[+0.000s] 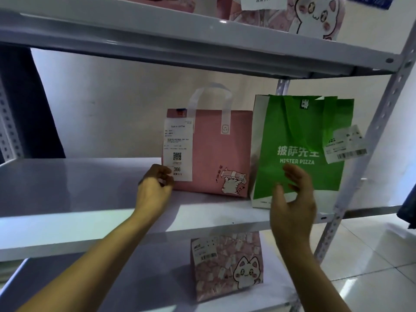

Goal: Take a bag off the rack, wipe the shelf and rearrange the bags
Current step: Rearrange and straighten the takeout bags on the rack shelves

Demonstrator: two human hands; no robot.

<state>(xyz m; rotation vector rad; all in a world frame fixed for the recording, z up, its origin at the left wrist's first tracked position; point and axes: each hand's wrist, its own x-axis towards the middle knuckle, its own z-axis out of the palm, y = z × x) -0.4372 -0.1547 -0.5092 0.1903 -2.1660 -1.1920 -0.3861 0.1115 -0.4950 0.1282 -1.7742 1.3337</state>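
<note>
On the middle shelf (67, 199) stands a pink bag (216, 158) with white handles and a receipt on its left front. Right of it stands a green Mister Pizza bag (299, 136) with a white tag on its right side. My left hand (154, 190) is at the pink bag's lower left corner, fingers curled against its edge and receipt; whether it grips is unclear. In front of the green bag's lower part, my right hand (292, 206) hovers with fingers spread and nothing in it.
The top shelf (180, 41) holds pink cat-print bags (315, 16). Another pink cat-print bag (227, 266) stands on the lower shelf. A perforated upright post (369, 149) bounds the rack at the right. The middle shelf's left half is bare.
</note>
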